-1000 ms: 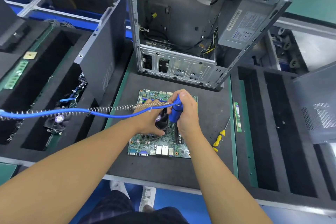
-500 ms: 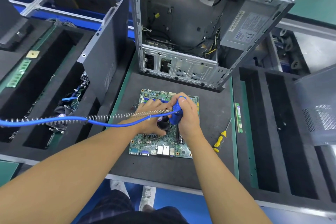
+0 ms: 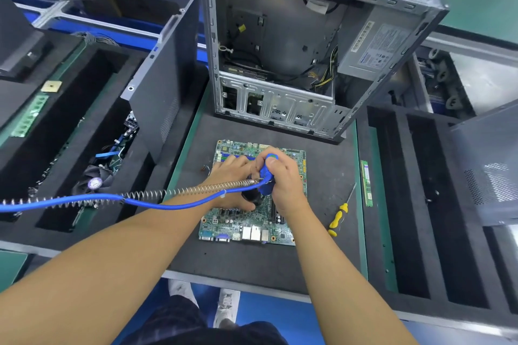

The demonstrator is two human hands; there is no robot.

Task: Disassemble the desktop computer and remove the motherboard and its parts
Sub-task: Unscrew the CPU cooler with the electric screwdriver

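The open grey metal computer case (image 3: 294, 45) is standing at the back of the dark foam mat (image 3: 252, 266), with the green rectangular motherboard (image 3: 238, 224) lying flat before it. The left hand (image 3: 232, 176) is pressing fairly straight fingers on the board. The right hand (image 3: 284, 180) is gripping a blue corded electric screwdriver (image 3: 265, 176) upright above it.
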